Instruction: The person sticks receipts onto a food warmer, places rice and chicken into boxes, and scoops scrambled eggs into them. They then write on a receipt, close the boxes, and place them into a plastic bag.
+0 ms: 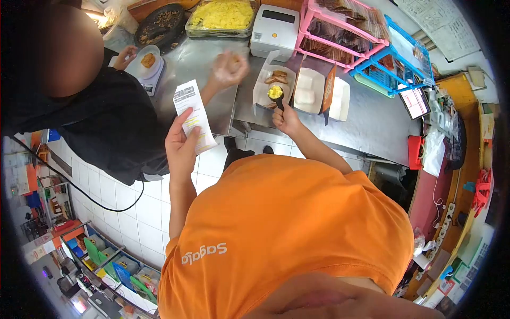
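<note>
Closed around its handle, the right hand (287,120) holds a black spoon (280,102) over the near part of an open box (260,94), its bowl heaped with yellow food (275,92); exactly how the fingers grip is too small to tell. That mound looks loose, so a tilt or jolt of the wrist could shed crumbs over the box's wall, or onto the brown pieces (278,77) inside. The box walls look thin, and a knock from the spoon could shift them. Just beside, a second box (305,95) with a pale item in it could catch spillage too. To the left, the left hand (182,144) pinches a long paper slip (195,118) between thumb and fingers; attention split between slip and spoon could let the spoon tip unnoticed. Farther out, a co-worker's hand (231,68) is blurred over the metal counter (204,53) – whether it grips anything, I cannot tell – and a reach towards the box could bump the spoon.
</note>
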A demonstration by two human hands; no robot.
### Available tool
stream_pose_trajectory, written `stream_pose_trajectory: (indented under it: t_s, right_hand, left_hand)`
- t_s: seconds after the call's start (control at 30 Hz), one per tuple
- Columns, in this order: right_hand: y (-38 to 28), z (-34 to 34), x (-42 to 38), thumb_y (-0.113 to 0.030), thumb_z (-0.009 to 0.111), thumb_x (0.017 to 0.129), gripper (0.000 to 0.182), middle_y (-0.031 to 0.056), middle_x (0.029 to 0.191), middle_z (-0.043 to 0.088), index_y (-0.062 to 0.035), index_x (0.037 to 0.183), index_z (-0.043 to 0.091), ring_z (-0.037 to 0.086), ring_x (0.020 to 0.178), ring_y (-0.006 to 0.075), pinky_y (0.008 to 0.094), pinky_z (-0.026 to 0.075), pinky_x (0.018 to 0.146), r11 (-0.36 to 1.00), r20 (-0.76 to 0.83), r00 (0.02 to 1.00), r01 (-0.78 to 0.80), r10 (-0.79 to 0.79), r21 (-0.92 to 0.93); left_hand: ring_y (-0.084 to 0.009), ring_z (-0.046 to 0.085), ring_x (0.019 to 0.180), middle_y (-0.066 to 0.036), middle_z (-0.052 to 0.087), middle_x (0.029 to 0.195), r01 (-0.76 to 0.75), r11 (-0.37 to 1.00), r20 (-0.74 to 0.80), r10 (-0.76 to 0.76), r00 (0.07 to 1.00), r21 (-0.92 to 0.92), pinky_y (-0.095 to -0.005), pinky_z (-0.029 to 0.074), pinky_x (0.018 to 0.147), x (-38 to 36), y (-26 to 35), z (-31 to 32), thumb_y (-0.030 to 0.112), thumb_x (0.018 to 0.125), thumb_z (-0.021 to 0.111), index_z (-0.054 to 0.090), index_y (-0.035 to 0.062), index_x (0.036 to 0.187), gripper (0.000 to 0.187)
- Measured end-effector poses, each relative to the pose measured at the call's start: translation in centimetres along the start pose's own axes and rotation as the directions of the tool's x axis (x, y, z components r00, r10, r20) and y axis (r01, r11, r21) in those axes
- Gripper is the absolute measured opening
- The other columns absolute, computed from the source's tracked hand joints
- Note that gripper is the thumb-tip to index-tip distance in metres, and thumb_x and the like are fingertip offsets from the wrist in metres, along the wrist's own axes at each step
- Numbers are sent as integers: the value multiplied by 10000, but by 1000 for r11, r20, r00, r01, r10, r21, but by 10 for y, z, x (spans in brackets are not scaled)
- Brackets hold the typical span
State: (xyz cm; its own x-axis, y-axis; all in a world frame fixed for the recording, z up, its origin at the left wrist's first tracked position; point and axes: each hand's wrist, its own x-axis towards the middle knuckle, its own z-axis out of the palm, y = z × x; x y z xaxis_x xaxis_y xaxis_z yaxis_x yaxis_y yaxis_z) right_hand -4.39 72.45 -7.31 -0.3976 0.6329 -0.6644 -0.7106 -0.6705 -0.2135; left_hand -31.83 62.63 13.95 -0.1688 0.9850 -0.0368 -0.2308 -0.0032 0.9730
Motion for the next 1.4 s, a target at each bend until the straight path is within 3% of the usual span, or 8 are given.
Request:
stream_pose_trajectory:
  t_s: [0.1, 0.47, 0.57, 0.67, 0.8, 1.13, 1.23, 1.4]
  right_hand:
    - [-4, -6, -10, -467, 333, 955, 444, -30, 521, 197, -139, 659, 283, 179, 410, 105, 257, 149, 365, 999, 113, 993, -45, 42, 19]
    - [25, -38, -99, -464, 339, 958, 411, -53, 523, 158, -156, 694, 272, 131, 435, 87, 248, 152, 384, 907, -86, 965, -261, 246, -332]
    - [25, -39, -100, -478, 328, 956, 447, -54, 519, 145, -162, 648, 258, 134, 438, 86, 247, 148, 393, 896, -78, 960, -278, 268, -347]
    - [19, -41, -109, -505, 315, 950, 496, -57, 514, 129, -175, 591, 223, 134, 438, 86, 246, 151, 401, 876, -92, 956, -293, 279, -382]
    - [25, -48, -125, -453, 362, 955, 336, -53, 541, 179, -161, 796, 313, 168, 453, 78, 241, 168, 399, 898, -65, 960, -279, 273, -341]
    - [14, -74, -157, -446, 383, 951, 356, -58, 524, 211, -160, 749, 318, 181, 429, 72, 242, 162, 387, 954, -173, 969, -211, 176, -213]
    - [21, -83, -163, -424, 370, 959, 349, -51, 526, 199, -149, 752, 312, 184, 429, 75, 236, 167, 386, 978, -153, 970, -200, 190, -52]
    - [15, -97, -169, -425, 362, 961, 343, -50, 534, 194, -151, 763, 306, 180, 433, 74, 234, 165, 389, 993, -167, 980, -114, 110, -14]
  left_hand:
    - [-117, 540, 1006, -98, 552, 1144, -44, 997, -1, 44, 999, 56, -235, 429, 857, -14, -1, 6, -118, 822, 504, 502, -22, 1216, 406]
    - [-97, 559, 917, -72, 608, 1024, 26, 995, 1, -26, 1000, 100, -210, 428, 799, -37, -12, 20, -62, 837, 534, 593, -25, 1093, 266]
    - [-47, 488, 682, -20, 592, 714, -89, 921, 116, 48, 992, 380, -199, 346, 579, -30, -21, 24, 96, 867, 574, 620, -34, 713, 207]
    - [-123, 508, 541, -61, 564, 597, 92, 683, 124, -260, 958, 724, -288, 372, 506, -18, -31, 47, 307, 871, 567, 587, -19, 645, 397]
    - [-380, 605, 789, -206, 636, 816, -211, 380, 345, -331, 878, 901, -465, 451, 685, 2, -78, 76, 348, 868, 521, 590, 11, 889, 344]
    - [-280, 623, 942, -134, 651, 992, -672, -73, 525, -566, 636, 737, -405, 496, 755, 157, -238, 177, 176, 787, 554, 609, 60, 1032, 277]
    - [-233, 627, 964, -90, 654, 1037, -722, -266, 363, -724, 587, 638, -364, 504, 763, 167, -246, 187, 194, 708, 652, 689, 95, 959, 273]
    - [-233, 625, 972, -93, 654, 1039, -747, -213, 410, -726, 552, 629, -364, 504, 765, 171, -267, 188, 166, 729, 632, 684, 95, 973, 259]
